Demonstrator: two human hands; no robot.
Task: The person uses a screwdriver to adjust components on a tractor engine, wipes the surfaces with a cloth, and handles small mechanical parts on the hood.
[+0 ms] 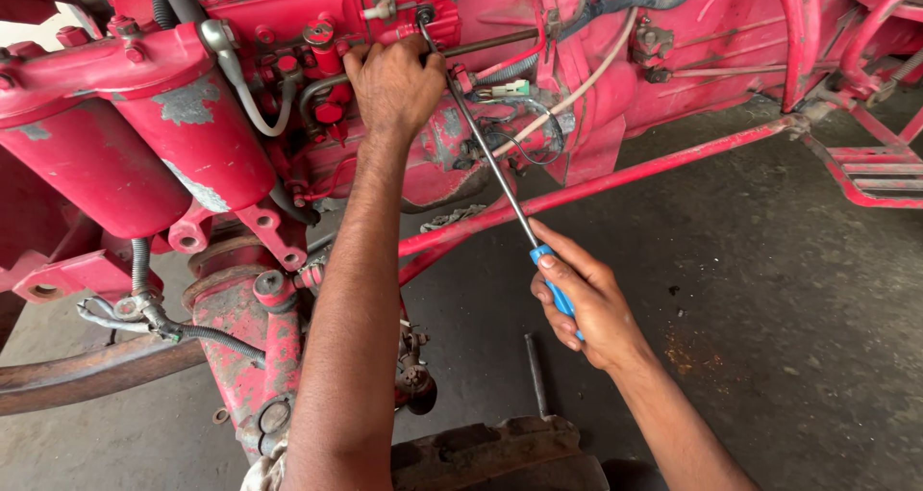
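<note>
Grey concrete floor [769, 308] under red engine [288, 87]; right hand [586, 303] grips screwdriver [500, 174].

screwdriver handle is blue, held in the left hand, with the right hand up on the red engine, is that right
Not quite: the hands are swapped. In the head view the right hand holds the blue handle of the screwdriver, and the left hand is up on the red engine, near the shaft's tip.
</note>
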